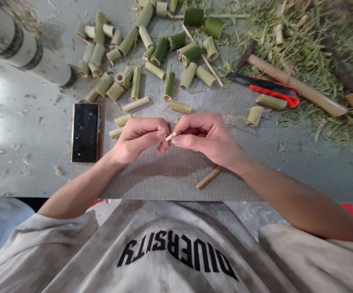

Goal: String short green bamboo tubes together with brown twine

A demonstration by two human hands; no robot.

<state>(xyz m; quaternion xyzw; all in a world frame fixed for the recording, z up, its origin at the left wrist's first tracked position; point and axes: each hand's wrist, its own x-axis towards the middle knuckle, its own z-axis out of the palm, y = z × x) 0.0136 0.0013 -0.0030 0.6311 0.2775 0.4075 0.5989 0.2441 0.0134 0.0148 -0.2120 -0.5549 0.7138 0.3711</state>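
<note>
Between the fingertips of both hands is a small pale piece [171, 136], which looks like thin bamboo. My left hand [146, 136] pinches its left end, thumb on top and fingers curled beneath. From the other side, my right hand [205, 136] pinches the right end between thumb and forefinger. Two short pale bamboo pieces lie just left of my left hand, the upper one [123, 120] partly beside its knuckles. A brownish stick [208, 177] rests on the table under my right wrist. Many cut green bamboo tubes [168, 85] lie beyond the hands.
A black phone [85, 133] lies at the left on the grey table [152, 175]. Behind it is a large patterned cylinder [42, 57]. At the right are a wooden-handled hammer [298, 85], a red and black cutter [274, 89] and heaped green leaves [310, 40].
</note>
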